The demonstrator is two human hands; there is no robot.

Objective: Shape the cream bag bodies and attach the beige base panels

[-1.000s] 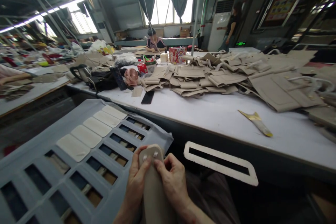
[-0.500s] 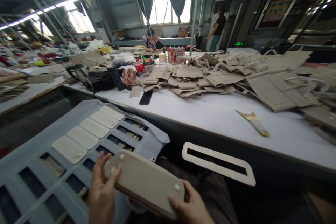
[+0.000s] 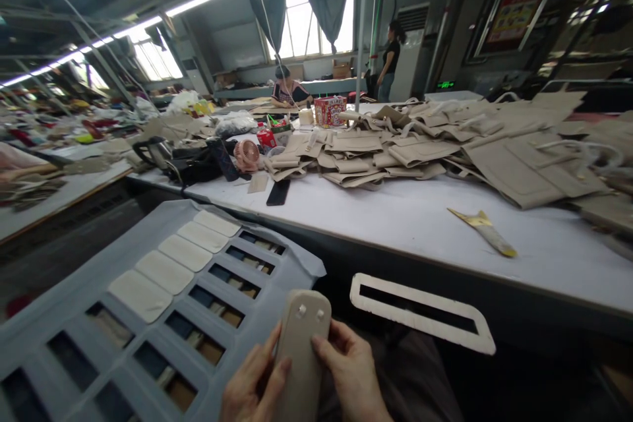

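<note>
A long beige panel (image 3: 301, 359) with rounded corners stands nearly end-on to me, its lower part out of the frame. Two small shiny studs show near its top end. My left hand (image 3: 254, 376) grips its left edge, thumb on the face. On the opposite edge my right hand (image 3: 352, 366) is closed, thumb pressing the face below the studs. To the left lies a grey slotted plastic crate (image 3: 121, 351), with several off-white rounded pieces (image 3: 141, 295) in a row on it. An oblong white frame (image 3: 420, 321) with a long slot is right of my hands.
The white worktable (image 3: 386, 217) bears a heap of beige bag pieces (image 3: 534, 168), a black phone (image 3: 277, 192), a pink fan (image 3: 246, 155), a red can (image 3: 266, 138) and a yellow-and-grey tool (image 3: 487, 234). Farther back, one person (image 3: 287, 89) sits and another (image 3: 390, 62) stands.
The beige panel has turned from lying crosswise to pointing away from me. My left hand has moved right, and both hands are now closer together.
</note>
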